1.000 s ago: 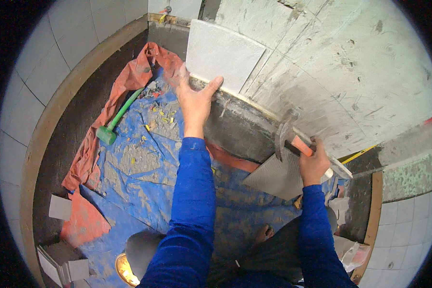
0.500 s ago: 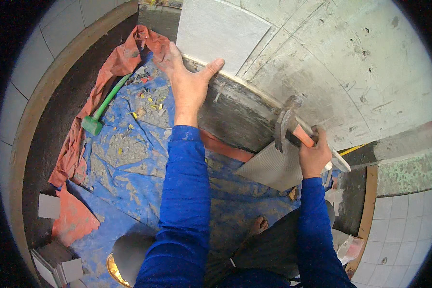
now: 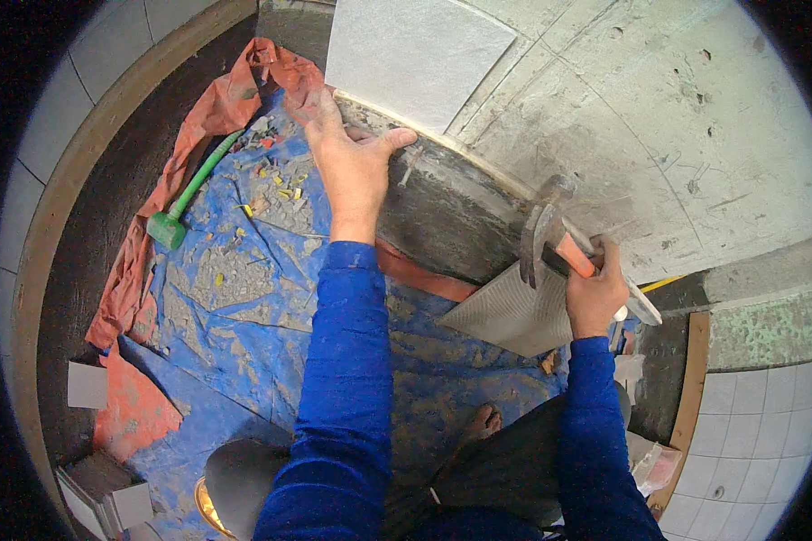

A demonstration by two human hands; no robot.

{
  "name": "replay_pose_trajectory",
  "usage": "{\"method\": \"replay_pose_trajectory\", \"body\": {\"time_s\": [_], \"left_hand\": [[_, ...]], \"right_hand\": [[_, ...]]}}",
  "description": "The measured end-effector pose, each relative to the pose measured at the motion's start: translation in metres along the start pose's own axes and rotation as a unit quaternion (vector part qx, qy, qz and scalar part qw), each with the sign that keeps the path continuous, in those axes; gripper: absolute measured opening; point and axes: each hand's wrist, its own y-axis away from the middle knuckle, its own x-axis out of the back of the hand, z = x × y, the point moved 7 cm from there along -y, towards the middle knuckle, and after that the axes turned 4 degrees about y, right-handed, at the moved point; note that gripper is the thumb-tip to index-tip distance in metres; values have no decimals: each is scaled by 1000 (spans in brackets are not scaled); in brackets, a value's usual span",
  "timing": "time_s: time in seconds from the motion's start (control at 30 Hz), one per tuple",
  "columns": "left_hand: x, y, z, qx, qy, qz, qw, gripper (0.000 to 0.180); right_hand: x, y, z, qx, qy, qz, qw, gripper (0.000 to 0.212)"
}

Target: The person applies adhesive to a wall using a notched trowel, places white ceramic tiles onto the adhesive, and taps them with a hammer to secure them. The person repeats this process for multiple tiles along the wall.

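My right hand (image 3: 595,293) is closed round the orange handle of a claw hammer (image 3: 541,230). The hammer's head, blurred by motion, is at a long pale wooden strip (image 3: 478,160) that runs slanting along the wall. My left hand (image 3: 352,167) is at the strip's upper left end, thumb and forefinger spread apart; its other fingers are partly hidden. Above the strip a light grey tile (image 3: 415,59) lies flat against the wall. Under the hammer, a tile with a ribbed back (image 3: 514,311) leans below the strip.
A blue tarp (image 3: 244,338) strewn with rubble covers the floor. On it lies a green mallet (image 3: 167,231), beside crumpled orange sheeting (image 3: 176,180). A stack of tiles (image 3: 108,496) stands at lower left. My bare foot (image 3: 484,421) rests on the tarp.
My left thumb has come down off the tile to below the strip. The hammer's head has tilted and moved slightly; my right hand has shifted a little.
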Motion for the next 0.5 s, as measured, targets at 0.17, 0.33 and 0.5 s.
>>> {"method": "replay_pose_trajectory", "body": {"time_s": [0.17, 0.33, 0.5], "left_hand": [[-6, 14, -4, 41, 80, 84, 992, 99], [-33, 26, -34, 217, 393, 33, 893, 51], [-40, 36, -52, 182, 438, 43, 879, 33]], "right_hand": [[-1, -1, 3, -7, 9, -13, 1000, 41], [-3, -1, 7, -25, 7, -34, 999, 42], [-2, 0, 4, -8, -4, -8, 1000, 40]]}}
